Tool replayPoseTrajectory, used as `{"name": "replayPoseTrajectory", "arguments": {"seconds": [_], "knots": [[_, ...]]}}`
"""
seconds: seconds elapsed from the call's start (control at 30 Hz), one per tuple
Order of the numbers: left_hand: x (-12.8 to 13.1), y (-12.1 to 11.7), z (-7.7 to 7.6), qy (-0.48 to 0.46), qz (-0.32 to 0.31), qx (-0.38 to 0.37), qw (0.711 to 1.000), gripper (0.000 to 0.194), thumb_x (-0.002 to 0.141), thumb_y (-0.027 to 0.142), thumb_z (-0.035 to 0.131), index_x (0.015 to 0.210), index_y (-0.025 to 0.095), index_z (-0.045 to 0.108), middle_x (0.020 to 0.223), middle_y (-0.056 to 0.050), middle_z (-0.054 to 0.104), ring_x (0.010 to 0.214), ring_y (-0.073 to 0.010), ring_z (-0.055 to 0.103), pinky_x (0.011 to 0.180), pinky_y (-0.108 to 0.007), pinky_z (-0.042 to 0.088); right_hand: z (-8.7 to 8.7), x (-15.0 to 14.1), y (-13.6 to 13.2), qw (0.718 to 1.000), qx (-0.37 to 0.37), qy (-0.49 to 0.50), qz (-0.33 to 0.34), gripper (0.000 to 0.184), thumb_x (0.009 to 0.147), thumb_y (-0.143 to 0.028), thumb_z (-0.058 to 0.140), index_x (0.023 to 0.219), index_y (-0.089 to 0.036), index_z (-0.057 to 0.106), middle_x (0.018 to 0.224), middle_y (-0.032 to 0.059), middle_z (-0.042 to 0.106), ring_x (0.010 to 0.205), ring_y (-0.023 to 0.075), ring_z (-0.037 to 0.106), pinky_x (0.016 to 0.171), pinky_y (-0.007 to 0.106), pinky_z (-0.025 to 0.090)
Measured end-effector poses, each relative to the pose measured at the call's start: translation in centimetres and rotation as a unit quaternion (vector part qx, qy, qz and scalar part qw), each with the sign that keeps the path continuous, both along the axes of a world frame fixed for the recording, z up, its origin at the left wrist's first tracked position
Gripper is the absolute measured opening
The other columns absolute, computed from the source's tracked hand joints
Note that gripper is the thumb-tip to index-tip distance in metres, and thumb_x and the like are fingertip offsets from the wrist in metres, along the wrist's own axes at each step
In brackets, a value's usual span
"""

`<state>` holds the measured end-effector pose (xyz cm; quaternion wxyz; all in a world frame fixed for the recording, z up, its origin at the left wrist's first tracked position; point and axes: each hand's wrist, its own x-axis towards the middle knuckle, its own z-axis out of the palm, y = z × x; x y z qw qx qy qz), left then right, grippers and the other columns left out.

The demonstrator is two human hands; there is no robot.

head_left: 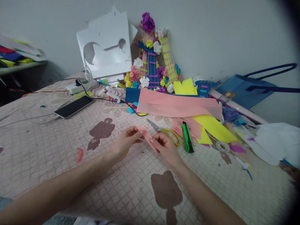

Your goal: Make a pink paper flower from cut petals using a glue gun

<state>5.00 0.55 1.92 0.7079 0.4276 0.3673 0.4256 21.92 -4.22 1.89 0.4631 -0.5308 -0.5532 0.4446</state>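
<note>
Between my two hands is a narrow strip of pink paper (147, 137), slanting down to the right above the patterned tablecloth. My left hand (128, 139) pinches its upper left end, thumb on top. Lower down the strip, my right hand (165, 147) grips it between thumb and fingers. Just behind my right hand lie scissors (172, 133) with yellow handles, partly hidden by that hand. A green utility knife (187, 137) rests to their right, beside small pink paper pieces (179, 130).
Behind the hands lie a large pink sheet (178, 104) and yellow paper (215, 128). A glue gun (111, 95) with a black cord and a phone (74, 107) are at the left. Paper-flower-decorated guitar shapes (152, 67) lean on the wall. A blue bag (248, 90) stands right.
</note>
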Motion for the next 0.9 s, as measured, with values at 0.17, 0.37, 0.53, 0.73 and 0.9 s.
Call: {"name": "replayPoseTrajectory", "arguments": {"seconds": [0.17,0.37,0.53,0.73,0.9], "knots": [[-0.4,1.3,-0.3,-0.025,0.073,-0.044,0.996,0.026,0.072,0.037,0.074,0.077,0.014,0.062,0.077,-0.002,0.063,0.069,-0.0102,0.060,0.065,-0.022,0.047,-0.4,0.0,0.1,1.000,-0.015,0.018,-0.013,0.029,0.077,-0.042,0.062,0.063,-0.020,0.049,0.054,-0.0065,0.042,0.048,0.0081,0.037,0.047,0.023,0.029],[0.0,0.1,-0.8,-0.016,-0.046,-0.052,0.997,0.029,0.069,0.035,0.077,0.085,0.014,0.063,0.087,-0.004,0.064,0.077,-0.0122,0.060,0.067,-0.023,0.046,-0.8,-0.3,0.1,0.999,-0.019,0.046,-0.014,0.030,0.079,-0.044,0.060,0.066,-0.020,0.051,0.053,-0.0061,0.043,0.049,0.0086,0.038,0.047,0.023,0.030],[0.3,-0.4,-0.9,0.002,-0.034,-0.036,0.999,0.029,0.065,0.035,0.078,0.075,0.012,0.063,0.077,-0.003,0.063,0.072,-0.0122,0.059,0.068,-0.025,0.046,-1.3,-0.4,0.1,1.000,-0.012,0.018,0.006,0.028,0.081,-0.043,0.060,0.069,-0.019,0.054,0.057,-0.0047,0.048,0.052,0.0086,0.041,0.049,0.023,0.032],[-0.1,0.0,-0.8,-0.002,-0.024,-0.060,0.998,0.029,0.064,0.034,0.079,0.074,0.013,0.062,0.078,-0.004,0.064,0.074,-0.0130,0.059,0.069,-0.026,0.047,-1.4,-0.2,0.3,1.000,-0.018,-0.010,0.001,0.026,0.081,-0.041,0.060,0.068,-0.018,0.054,0.057,-0.0042,0.049,0.051,0.0088,0.041,0.048,0.022,0.032],[-0.1,0.0,-0.5,-0.020,-0.007,-0.051,0.998,0.029,0.065,0.034,0.079,0.072,0.014,0.059,0.075,-0.001,0.062,0.071,-0.0114,0.058,0.068,-0.024,0.046,-1.4,-0.3,0.1,1.000,-0.028,-0.002,0.012,0.027,0.080,-0.041,0.060,0.068,-0.019,0.052,0.057,-0.0046,0.049,0.049,0.0081,0.040,0.046,0.022,0.031]]}}
